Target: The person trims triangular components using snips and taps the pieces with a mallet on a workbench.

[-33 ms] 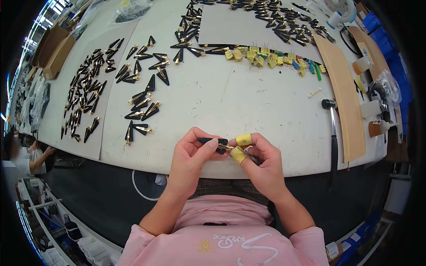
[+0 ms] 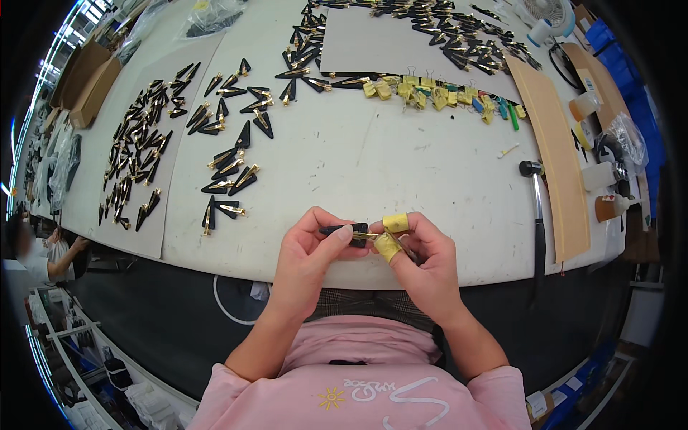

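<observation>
My left hand (image 2: 309, 251) pinches a black triangular hair clip (image 2: 356, 242) between thumb and fingers, just above the table's near edge. The clip's gold metal part points toward my right hand (image 2: 423, 261). Yellow tape wraps (image 2: 388, 248) the thumb and a finger of that hand. Those taped fingertips are curled close beside the clip's gold end; whether they touch it is hard to see. Partly hidden in the same hand is a thin dark object (image 2: 410, 253), its kind unclear.
Many black-and-gold hair clips (image 2: 136, 154) lie on a grey board at left, others (image 2: 231, 172) nearer me. Yellow-taped binder clips (image 2: 416, 93) line a far board's edge. At right are a hammer (image 2: 536, 208), a cardboard strip (image 2: 555, 158) and bottles (image 2: 613, 207). A person (image 2: 54, 254) sits far left.
My right hand has shifted slightly to the right, and its taped thumb and finger sit farther along the clip's gold end. My left hand and the hair clip look nearly unmoved.
</observation>
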The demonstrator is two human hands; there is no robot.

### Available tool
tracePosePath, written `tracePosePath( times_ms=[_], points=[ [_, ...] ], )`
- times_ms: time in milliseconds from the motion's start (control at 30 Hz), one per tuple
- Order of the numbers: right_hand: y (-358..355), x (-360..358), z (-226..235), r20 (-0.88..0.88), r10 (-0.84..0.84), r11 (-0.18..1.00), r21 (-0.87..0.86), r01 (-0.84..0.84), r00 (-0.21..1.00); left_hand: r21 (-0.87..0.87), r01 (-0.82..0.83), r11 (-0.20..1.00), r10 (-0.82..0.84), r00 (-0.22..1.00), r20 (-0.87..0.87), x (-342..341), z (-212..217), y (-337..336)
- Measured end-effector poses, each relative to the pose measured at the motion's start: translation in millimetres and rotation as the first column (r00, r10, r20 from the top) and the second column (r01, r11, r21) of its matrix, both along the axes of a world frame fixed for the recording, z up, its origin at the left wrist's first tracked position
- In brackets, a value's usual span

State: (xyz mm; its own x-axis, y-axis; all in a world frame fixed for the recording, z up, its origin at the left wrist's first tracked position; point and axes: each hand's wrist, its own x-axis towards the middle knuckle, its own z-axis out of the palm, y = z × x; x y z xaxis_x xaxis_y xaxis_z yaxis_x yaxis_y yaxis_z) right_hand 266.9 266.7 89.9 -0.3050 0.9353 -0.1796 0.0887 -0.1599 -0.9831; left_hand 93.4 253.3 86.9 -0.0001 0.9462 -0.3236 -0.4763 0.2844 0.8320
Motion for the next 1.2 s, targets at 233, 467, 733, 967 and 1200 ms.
tracePosePath(
  times_ms=[233,467,733,967,1200],
  points=[
    [14.5,-0.4,4.9,-0.147,-0.016,0.994,0.108,0.032,0.989,-0.056,0.293,0.955,-0.296,0.952,-0.074,-3.1,7.4,-7.3],
    [13.7,16.0,-3.6,0.064,-0.138,0.939,0.326,0.110,0.988,-0.010,0.214,0.977,-0.214,0.972,-0.097,-3.2,0.4,-5.7],
    [2.8,21.8,-8.4,0.298,-0.067,0.892,0.446,-0.077,0.952,-0.008,0.229,0.973,-0.228,0.961,-0.157,-2.0,1.3,-4.6],
    [3.2,22.6,-12.4,0.397,-0.090,0.837,0.527,-0.147,0.913,-0.032,0.239,0.971,-0.240,0.954,-0.180,-0.6,1.7,-5.7],
    [3.4,22.6,-12.8,0.426,-0.118,0.784,0.594,-0.179,0.897,-0.032,0.257,0.966,-0.258,0.946,-0.195,0.6,1.9,-6.2]
  ],
)
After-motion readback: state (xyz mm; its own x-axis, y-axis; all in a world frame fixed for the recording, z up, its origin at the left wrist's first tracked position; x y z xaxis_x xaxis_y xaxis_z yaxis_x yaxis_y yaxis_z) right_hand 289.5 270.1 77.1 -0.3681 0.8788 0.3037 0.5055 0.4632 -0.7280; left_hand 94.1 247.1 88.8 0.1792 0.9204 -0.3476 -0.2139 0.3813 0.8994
